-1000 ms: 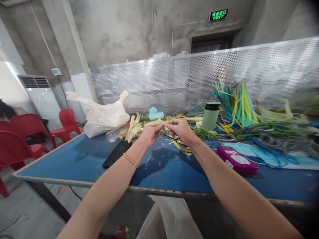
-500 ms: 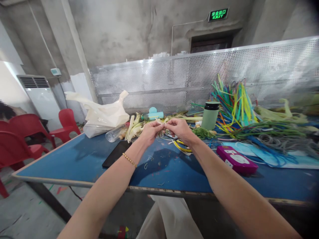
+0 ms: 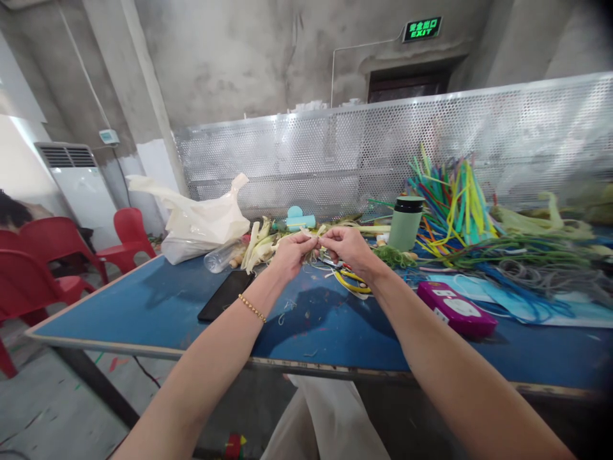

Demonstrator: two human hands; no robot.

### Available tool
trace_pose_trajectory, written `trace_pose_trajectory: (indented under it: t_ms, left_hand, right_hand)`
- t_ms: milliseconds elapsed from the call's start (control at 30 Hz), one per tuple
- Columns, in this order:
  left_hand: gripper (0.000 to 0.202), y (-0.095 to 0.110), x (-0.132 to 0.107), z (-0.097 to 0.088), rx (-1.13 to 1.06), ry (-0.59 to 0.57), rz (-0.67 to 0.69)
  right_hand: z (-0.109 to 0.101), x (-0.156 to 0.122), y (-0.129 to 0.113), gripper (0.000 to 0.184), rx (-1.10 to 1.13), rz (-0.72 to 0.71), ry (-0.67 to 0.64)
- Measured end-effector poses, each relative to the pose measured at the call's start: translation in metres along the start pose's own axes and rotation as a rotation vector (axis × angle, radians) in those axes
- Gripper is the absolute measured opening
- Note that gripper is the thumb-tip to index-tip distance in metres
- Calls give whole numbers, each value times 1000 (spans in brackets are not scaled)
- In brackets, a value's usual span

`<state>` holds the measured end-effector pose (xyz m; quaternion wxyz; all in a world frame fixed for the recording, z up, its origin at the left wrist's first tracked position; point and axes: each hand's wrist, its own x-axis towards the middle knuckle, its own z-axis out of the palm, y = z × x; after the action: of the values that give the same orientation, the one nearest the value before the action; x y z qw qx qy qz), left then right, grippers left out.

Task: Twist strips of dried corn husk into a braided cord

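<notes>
My left hand [image 3: 294,254] and my right hand [image 3: 348,248] meet above the middle of the blue table [image 3: 306,345]. Both are closed in a pinch, fingertips almost touching, on a small pale strip that looks like dried corn husk [image 3: 320,234]. Most of the strip is hidden by the fingers. Just below and behind my right hand lie yellow-handled pliers [image 3: 353,282]. To the left of my left hand is a pile of pale husks [image 3: 258,244].
A white plastic bag [image 3: 205,220], a clear bottle [image 3: 221,257] and a black tablet or phone [image 3: 226,296] are on the left. To the right stand a green jar [image 3: 405,225], a purple box [image 3: 457,310], bundled coloured strips [image 3: 462,204] and blue masks [image 3: 531,300]. A perforated metal panel [image 3: 306,160] runs behind.
My hands stay pinched together at nearly the same spot, with only slight finger movement. More of the pale strip shows above the fingertips. The view has shifted slightly.
</notes>
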<state>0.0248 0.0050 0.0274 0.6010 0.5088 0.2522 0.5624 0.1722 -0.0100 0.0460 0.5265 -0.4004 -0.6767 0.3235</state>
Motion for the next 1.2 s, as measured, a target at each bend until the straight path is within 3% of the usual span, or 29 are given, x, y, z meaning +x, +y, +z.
trace_pose_trajectory:
  t_ms: [333, 567, 800, 1200]
  left_hand:
    - [21, -8, 3, -6, 107, -26, 79]
    - [26, 0, -3, -2, 68, -87, -8]
    - [27, -1, -3, 1, 123, 12, -34]
    - [34, 5, -11, 8, 235, -30, 18]
  right_hand:
    - [-2, 1, 7, 18, -57, -65, -3]
    - [-3, 2, 5, 16, -77, -112, 11]
    - [0, 4, 10, 16, -169, -179, -1]
    - [3, -2, 3, 9, -141, -112, 77]
